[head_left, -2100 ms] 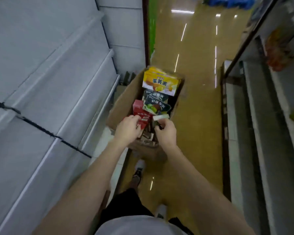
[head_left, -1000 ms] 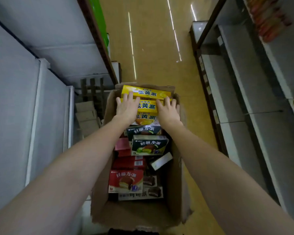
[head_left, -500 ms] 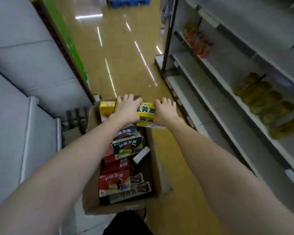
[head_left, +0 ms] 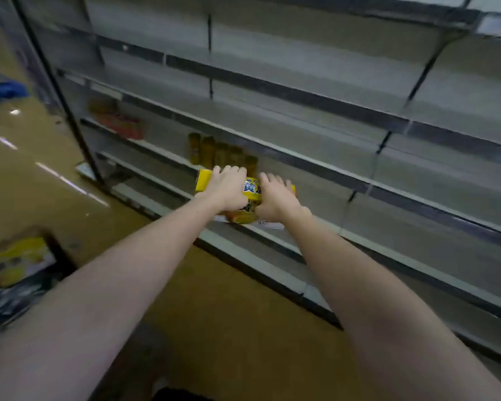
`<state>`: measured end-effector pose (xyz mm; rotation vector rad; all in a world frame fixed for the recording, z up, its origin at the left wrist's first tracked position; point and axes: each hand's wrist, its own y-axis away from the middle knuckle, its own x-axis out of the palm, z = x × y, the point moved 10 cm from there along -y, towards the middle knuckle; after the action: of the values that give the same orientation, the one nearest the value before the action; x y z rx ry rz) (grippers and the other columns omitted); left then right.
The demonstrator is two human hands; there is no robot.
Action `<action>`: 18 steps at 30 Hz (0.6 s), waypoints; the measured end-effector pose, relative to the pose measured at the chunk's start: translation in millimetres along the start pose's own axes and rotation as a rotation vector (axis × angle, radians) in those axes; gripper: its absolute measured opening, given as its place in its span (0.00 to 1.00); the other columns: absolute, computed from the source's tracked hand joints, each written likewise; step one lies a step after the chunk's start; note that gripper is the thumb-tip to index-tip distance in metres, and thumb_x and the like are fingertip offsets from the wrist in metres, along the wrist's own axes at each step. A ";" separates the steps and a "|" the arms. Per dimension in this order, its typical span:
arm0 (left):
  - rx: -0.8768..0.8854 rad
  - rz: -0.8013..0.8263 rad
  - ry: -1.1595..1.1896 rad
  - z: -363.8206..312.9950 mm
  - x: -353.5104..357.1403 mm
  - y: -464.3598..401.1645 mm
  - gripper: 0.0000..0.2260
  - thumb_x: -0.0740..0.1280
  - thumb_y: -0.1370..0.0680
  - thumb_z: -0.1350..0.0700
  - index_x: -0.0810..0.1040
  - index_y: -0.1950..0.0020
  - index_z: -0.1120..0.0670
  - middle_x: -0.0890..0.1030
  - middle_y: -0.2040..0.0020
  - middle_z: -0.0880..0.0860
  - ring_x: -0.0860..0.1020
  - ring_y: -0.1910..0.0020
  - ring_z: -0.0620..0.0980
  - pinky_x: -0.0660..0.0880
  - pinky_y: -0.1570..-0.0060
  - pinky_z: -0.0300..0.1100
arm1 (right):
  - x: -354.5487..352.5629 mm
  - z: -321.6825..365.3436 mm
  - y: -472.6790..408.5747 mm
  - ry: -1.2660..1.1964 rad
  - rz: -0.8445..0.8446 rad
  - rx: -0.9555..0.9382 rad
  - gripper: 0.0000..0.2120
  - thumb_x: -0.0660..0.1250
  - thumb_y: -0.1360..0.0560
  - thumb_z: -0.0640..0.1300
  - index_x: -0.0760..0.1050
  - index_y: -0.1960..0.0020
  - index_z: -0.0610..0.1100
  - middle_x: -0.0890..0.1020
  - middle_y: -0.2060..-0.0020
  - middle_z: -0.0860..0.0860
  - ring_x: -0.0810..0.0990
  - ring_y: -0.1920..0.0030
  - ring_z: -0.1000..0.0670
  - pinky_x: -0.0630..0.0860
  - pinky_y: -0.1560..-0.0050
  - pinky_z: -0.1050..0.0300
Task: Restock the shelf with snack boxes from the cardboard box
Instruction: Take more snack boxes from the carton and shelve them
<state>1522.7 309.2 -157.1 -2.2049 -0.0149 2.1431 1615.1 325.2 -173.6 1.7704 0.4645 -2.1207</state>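
Boxes (head_left: 250, 195) in yellow are held between both hands in front of the shelf (head_left: 301, 169), at the level of its lower boards. The left hand (head_left: 227, 188) is laid over the top left of the stack, its fingers curled over the far edge; the right hand (head_left: 275, 198) is pressed on the right side, fingers likewise bent round the far edge. At least two boxes are gripped together (the exact count cannot be told, since the hands cover most of them). A white underside and an orange picture are shown at the bottom of the stack, between the wrists. The stack is seen just in front of the edge of one board, and whether it rests on that board cannot be told.

A row of yellow-brown jars (head_left: 214, 150) is stood on the board behind the hands, and red packets (head_left: 122, 125) are seen further left on the same board, blurred. The carton (head_left: 41, 235) is seen at the lower left on the floor (head_left: 55, 198), well apart from the hands, with another yellow box (head_left: 15, 264) lying in it. A blue object (head_left: 0, 88) is seen at the far left edge.
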 end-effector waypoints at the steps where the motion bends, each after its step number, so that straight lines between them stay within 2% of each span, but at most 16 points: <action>1: 0.051 -0.003 -0.003 -36.5 -6.8 -7.5 0.18 0.65 0.29 0.57 0.70 0.39 0.55 0.75 0.38 0.56 0.71 0.36 0.58 0.62 0.34 0.54 | -13.1 -32.9 15.1 -0.003 -0.018 0.052 0.30 0.68 0.36 0.50 0.66 0.37 0.43 0.74 0.41 0.43 0.71 0.38 0.40 0.64 0.36 0.45; 4: 0.213 -0.011 -0.072 -132.0 -26.3 -24.5 0.22 0.64 0.28 0.55 0.69 0.34 0.56 0.74 0.35 0.56 0.70 0.34 0.57 0.62 0.33 0.55 | -49.7 -120.1 56.0 -0.054 -0.056 0.190 0.31 0.64 0.40 0.50 0.66 0.38 0.43 0.75 0.42 0.43 0.72 0.39 0.40 0.66 0.36 0.46; 7: 0.373 -0.052 -0.113 -223.8 -47.4 -38.2 0.26 0.64 0.27 0.54 0.65 0.29 0.56 0.71 0.31 0.56 0.68 0.31 0.57 0.61 0.32 0.58 | -95.8 -202.8 99.1 -0.065 -0.138 0.326 0.24 0.65 0.37 0.48 0.68 0.42 0.46 0.77 0.48 0.45 0.74 0.46 0.42 0.69 0.41 0.47; 8: 0.421 -0.064 -0.114 -252.5 -53.2 -43.1 0.26 0.64 0.27 0.53 0.65 0.29 0.55 0.70 0.31 0.55 0.67 0.31 0.58 0.61 0.32 0.59 | -111.5 -228.7 113.3 -0.049 -0.173 0.364 0.22 0.65 0.37 0.48 0.68 0.43 0.47 0.77 0.49 0.46 0.74 0.46 0.43 0.69 0.39 0.46; 10: 0.516 -0.070 -0.087 -306.3 -62.5 -53.4 0.28 0.64 0.26 0.52 0.63 0.26 0.54 0.68 0.29 0.54 0.65 0.30 0.58 0.59 0.32 0.62 | -140.0 -275.0 141.1 -0.005 -0.223 0.432 0.24 0.63 0.39 0.49 0.69 0.43 0.47 0.77 0.49 0.46 0.75 0.46 0.42 0.68 0.37 0.44; 12: 0.633 -0.065 -0.055 -360.7 -70.6 -62.5 0.31 0.65 0.25 0.51 0.59 0.24 0.52 0.66 0.27 0.54 0.64 0.29 0.58 0.58 0.31 0.65 | -166.8 -318.7 168.2 0.046 -0.282 0.486 0.26 0.62 0.41 0.51 0.70 0.43 0.47 0.78 0.49 0.47 0.75 0.46 0.42 0.67 0.40 0.46; 15: 0.782 -0.097 -0.045 -437.6 -87.2 -77.1 0.33 0.66 0.24 0.49 0.56 0.22 0.51 0.62 0.26 0.56 0.63 0.28 0.60 0.57 0.30 0.65 | -201.9 -378.2 205.5 0.093 -0.330 0.575 0.23 0.67 0.39 0.48 0.72 0.44 0.48 0.79 0.51 0.49 0.76 0.46 0.44 0.67 0.42 0.48; 18: 0.898 -0.228 -0.057 -507.8 -109.3 -93.9 0.32 0.65 0.22 0.47 0.56 0.21 0.50 0.64 0.26 0.57 0.64 0.30 0.60 0.59 0.30 0.62 | -238.7 -432.5 235.7 0.107 -0.386 0.661 0.21 0.69 0.37 0.45 0.72 0.45 0.47 0.79 0.51 0.49 0.76 0.47 0.44 0.69 0.43 0.49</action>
<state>2030.4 376.2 -29.0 -1.5238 0.5461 1.6092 2140.5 323.9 -20.1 2.3014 0.1335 -2.6732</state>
